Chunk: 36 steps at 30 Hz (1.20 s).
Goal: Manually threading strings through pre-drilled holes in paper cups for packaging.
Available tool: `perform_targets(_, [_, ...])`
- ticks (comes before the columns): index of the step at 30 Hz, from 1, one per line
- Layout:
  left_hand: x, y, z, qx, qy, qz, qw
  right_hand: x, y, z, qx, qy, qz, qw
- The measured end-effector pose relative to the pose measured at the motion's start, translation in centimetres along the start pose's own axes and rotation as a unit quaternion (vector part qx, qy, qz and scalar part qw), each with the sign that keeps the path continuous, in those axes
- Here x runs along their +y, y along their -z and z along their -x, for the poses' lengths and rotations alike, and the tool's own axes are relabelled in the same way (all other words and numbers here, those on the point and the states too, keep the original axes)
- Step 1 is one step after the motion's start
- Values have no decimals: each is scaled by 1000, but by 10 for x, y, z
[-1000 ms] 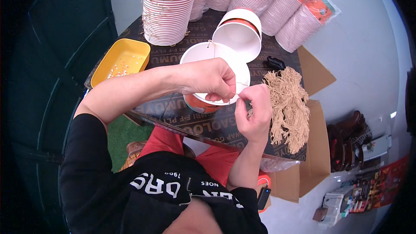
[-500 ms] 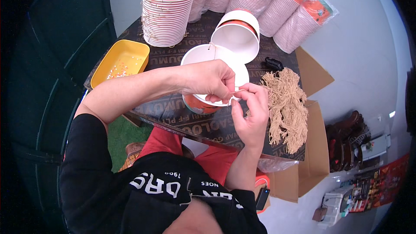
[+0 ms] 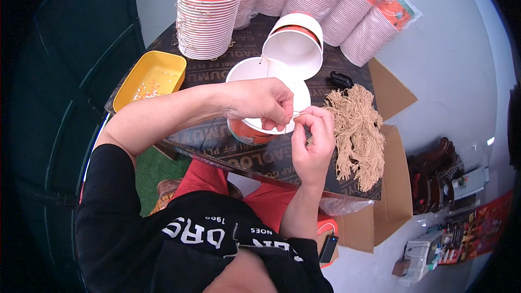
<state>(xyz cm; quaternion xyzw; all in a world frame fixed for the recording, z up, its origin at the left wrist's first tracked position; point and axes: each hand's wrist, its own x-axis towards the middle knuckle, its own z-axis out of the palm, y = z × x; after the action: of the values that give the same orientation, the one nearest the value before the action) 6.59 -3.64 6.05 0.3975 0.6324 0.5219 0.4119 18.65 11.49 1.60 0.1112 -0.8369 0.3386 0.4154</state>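
A white-lined orange paper bucket (image 3: pixel 251 131) stands upright near the table's front edge. Over its near right rim, my left hand (image 3: pixel 269 103) pinches a thin tan string (image 3: pixel 296 114) between thumb and fingers. My right hand (image 3: pixel 315 144) pinches the same string just to the right, fingertips close to the other hand's. A short length of string hangs down by the rim between them. On the bucket's far side, string also passes through a small hole in the wall. My left hand and forearm cover part of the bucket's opening.
Behind lie nested buckets (image 3: pixel 296 49) on their side. A tall bucket stack (image 3: pixel 209 27) and several wrapped stacks (image 3: pixel 369 35) line the back. A yellow tray (image 3: pixel 122 89) with small beads sits left; a tan string bundle (image 3: pixel 355 141) and black object (image 3: pixel 341 80) lie right, beside a cardboard box (image 3: pixel 395 184).
My fingertips have shifted slightly at the string, the right hand's fingers closing a little. Both hands stay at the bucket's rim. The whole view has moved marginally.
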Motion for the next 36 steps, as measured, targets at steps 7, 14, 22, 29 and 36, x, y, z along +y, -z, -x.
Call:
perform_targets(7, [2, 0, 0, -2, -7, 19, 1000, -2, 5, 1, -20, 4, -1, 1000])
perform_targets(14, [-2, -2, -2, 26, -69, -62, 995, -2, 9, 6, 1, -28, 2, 1000])
perform_targets(22, [-9, -19, 2, 174, -200, -402, 877, 3, 8, 8, 13, 16, 26, 999])
perform_targets(29, [-11, -18, 5, 208, -183, -470, 838, 12, -4, 7, -50, -15, 43, 998])
perform_targets(36, [0, -16, 15, 238, -133, -521, 809, 13, -5, 6, -33, -36, 19, 999])
